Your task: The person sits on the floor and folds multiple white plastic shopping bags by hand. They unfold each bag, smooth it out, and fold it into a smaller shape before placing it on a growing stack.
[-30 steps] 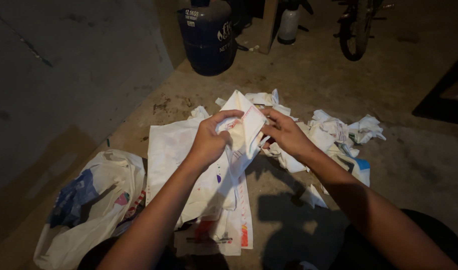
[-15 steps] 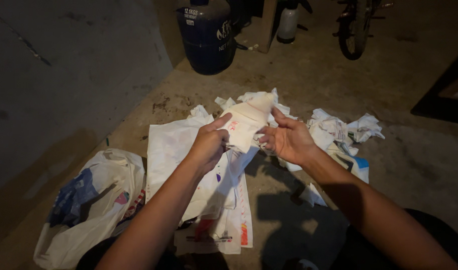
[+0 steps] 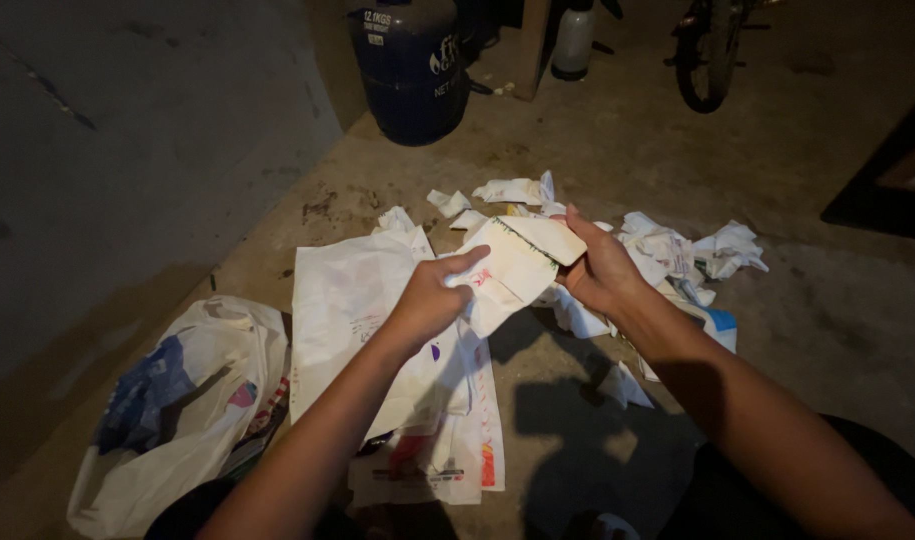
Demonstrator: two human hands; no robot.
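Looking down from head height, close over the floor (image 3: 617, 140), facing forward toward a wall (image 3: 127, 150); only one view.

1. The folded white plastic bag (image 3: 512, 262) bore faint red print and a dark-edged fold.
2. It was held tilted above the floor between both hands.

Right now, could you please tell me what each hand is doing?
Left hand: closed on the folded plastic bag.
Right hand: closed on the same bag's far end.
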